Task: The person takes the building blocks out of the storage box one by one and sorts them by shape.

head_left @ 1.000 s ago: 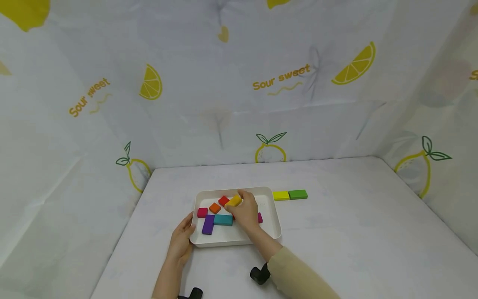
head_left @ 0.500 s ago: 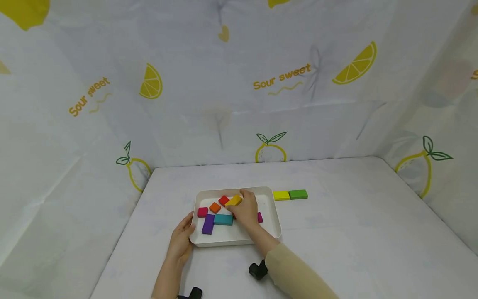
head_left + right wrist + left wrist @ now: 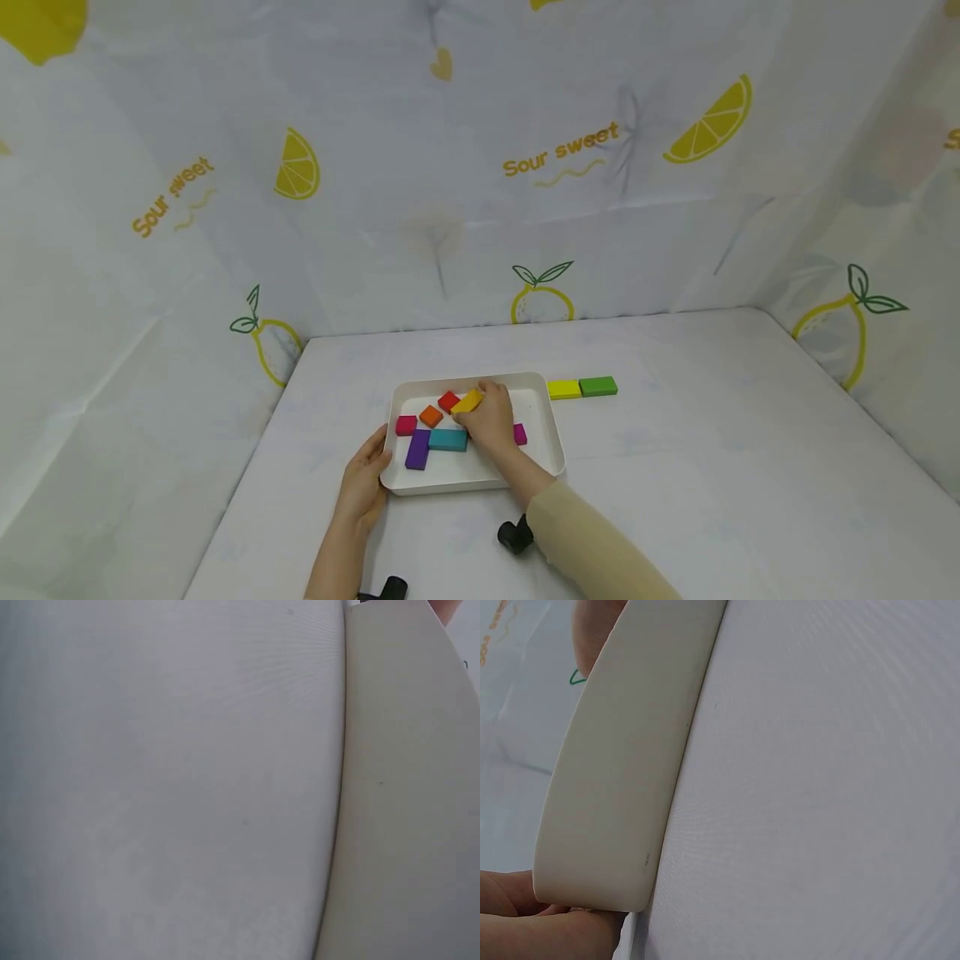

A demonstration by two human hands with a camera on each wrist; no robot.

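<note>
A shallow white tray sits on the table in the head view. My left hand grips its left side, thumb at the rim and fingers along the outer wall; the left wrist view shows fingers against the tray wall. Over the tray my right hand pinches a yellow-orange block between thumb and fingers. About it lie a red block, an orange block, a crimson block, a purple block, a teal block and a partly hidden magenta block.
Right of the tray's far corner, a yellow block and a green block lie end to end on the white table. A lemon-print cloth rises behind. The right wrist view shows mainly table and the tray's outer wall.
The view has tilted slightly. My right forearm has shifted a little leftward, while that hand keeps its pinch on the yellow-orange block. The left hand stays on the tray.
</note>
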